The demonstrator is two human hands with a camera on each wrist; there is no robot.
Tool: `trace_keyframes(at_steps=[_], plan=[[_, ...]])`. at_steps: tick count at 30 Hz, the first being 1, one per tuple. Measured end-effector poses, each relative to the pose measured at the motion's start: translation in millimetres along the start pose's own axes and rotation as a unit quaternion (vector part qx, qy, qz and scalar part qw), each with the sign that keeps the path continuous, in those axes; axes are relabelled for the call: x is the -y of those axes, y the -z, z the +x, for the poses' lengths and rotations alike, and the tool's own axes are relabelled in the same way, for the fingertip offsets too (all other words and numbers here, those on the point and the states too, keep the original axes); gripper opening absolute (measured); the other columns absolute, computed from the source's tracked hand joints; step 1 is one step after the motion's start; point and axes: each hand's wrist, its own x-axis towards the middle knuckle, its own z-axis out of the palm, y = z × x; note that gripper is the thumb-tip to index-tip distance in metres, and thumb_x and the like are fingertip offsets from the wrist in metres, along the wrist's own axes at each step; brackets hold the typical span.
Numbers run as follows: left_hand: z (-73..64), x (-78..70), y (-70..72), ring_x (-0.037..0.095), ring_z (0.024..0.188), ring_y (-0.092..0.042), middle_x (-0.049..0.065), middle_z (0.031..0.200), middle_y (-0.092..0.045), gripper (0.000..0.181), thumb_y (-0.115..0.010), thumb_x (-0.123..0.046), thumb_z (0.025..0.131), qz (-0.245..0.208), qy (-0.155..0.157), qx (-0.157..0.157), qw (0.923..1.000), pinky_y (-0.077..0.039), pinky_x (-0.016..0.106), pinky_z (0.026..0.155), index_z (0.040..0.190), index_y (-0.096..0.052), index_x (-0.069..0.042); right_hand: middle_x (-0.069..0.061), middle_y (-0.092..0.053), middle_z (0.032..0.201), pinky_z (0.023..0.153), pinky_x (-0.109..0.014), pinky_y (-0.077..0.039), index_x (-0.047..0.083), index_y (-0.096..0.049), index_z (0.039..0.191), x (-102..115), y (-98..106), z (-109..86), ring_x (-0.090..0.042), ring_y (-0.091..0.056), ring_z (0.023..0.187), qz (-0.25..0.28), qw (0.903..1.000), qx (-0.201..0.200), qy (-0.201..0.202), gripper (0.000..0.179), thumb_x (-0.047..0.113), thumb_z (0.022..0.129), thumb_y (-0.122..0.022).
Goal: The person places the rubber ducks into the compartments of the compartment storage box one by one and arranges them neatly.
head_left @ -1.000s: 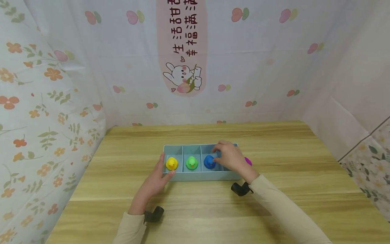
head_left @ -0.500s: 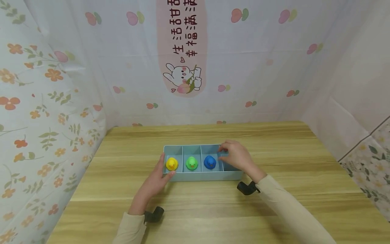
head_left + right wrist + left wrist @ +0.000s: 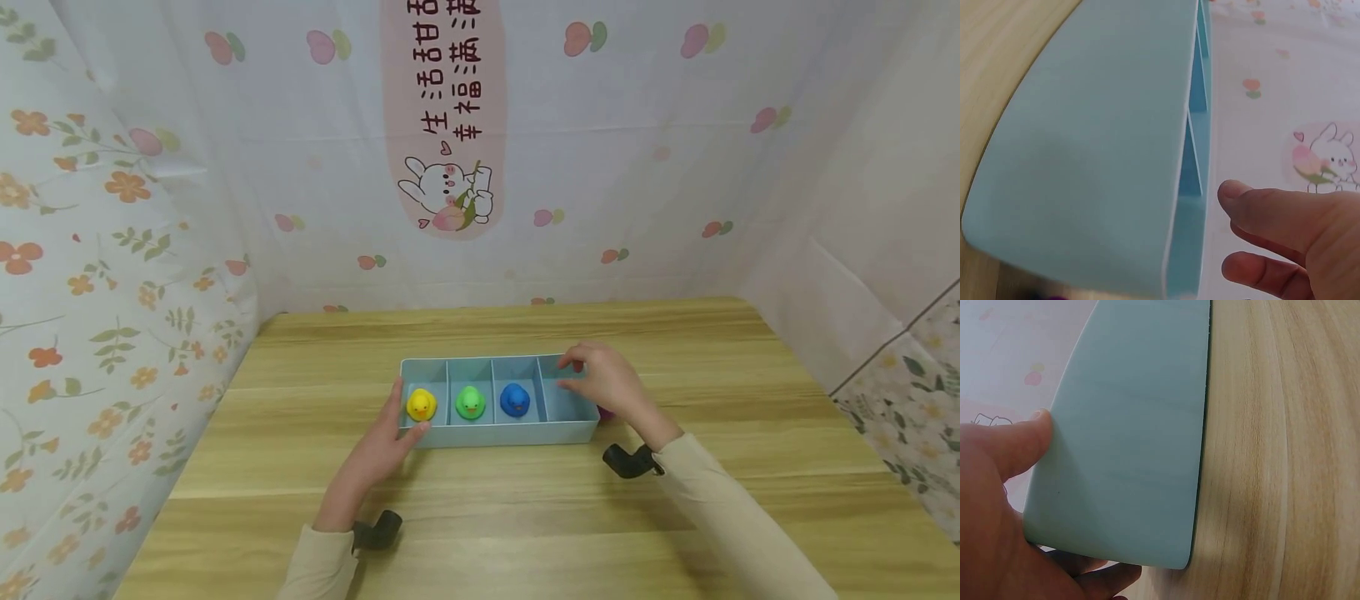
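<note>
A light blue divided box (image 3: 498, 435) stands on the table. From left to right, its compartments hold a yellow toy duck (image 3: 422, 405), a green toy duck (image 3: 470, 402) and a blue toy duck (image 3: 514, 400); the rightmost compartment has nothing visible in it. My left hand (image 3: 381, 446) grips the box's left end, thumb at the front rim and fingers along the end wall, as the left wrist view confirms. Over the rightmost compartment hovers my right hand (image 3: 606, 385), thumb and fingers apart, holding nothing. A purple object (image 3: 606, 413), mostly hidden, lies just past the box's right end.
The wooden table (image 3: 487, 517) extends around the box on every side. A printed cloth (image 3: 637, 167) hangs behind the table's back edge, and a floral cloth (image 3: 112, 333) runs along the left side.
My right hand has moved right, away from the blue duck to above the rightmost compartment. The blue duck now sits free in its compartment. My left hand has stayed on the box.
</note>
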Motion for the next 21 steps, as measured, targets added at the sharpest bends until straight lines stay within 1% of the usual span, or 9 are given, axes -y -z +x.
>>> trace_keyframes(at_steps=[5, 12, 21], plan=[[-0.7, -0.1, 0.5, 0.041, 0.145, -0.010, 0.021, 0.159, -0.003, 0.087, -0.051, -0.042, 0.097, 0.000, 0.003, 0.001, 1.0000, -0.013, 0.055, 0.116, 0.153, 0.006, -0.006, -0.001, -0.055, 0.076, 0.062, -0.029, -0.038, 0.009, -0.072, 0.091, -9.1, 6.9, -3.9, -0.017, -0.048, 0.069, 0.008, 0.9999, 0.001, -0.013, 0.019, 0.017, 0.076, -0.080], [-0.7, -1.0, -0.2, 0.040, 0.145, -0.010, 0.021, 0.159, -0.003, 0.087, -0.051, -0.040, 0.098, -0.002, 0.009, 0.004, 0.9999, -0.014, 0.055, 0.116, 0.153, 0.006, -0.007, 0.001, -0.054, 0.075, 0.060, -0.028, -0.037, 0.008, -0.071, 0.090, -24.3, 11.4, -10.1, -0.016, -0.046, 0.066, 0.007, 0.9998, 0.001, -0.020, 0.018, 0.016, 0.076, -0.079], [0.3, -0.4, -0.6, 0.038, 0.146, -0.009, 0.018, 0.160, -0.001, 0.088, -0.052, -0.041, 0.097, -0.008, 0.018, 0.007, 0.9998, -0.013, 0.053, 0.117, 0.153, 0.008, -0.010, -0.001, -0.056, 0.075, 0.060, -0.029, -0.038, 0.010, -0.071, 0.090, -38.1, 22.9, -16.3, -0.019, -0.050, 0.069, -0.014, 0.9980, 0.022, -0.058, 0.015, 0.018, 0.077, -0.075]])
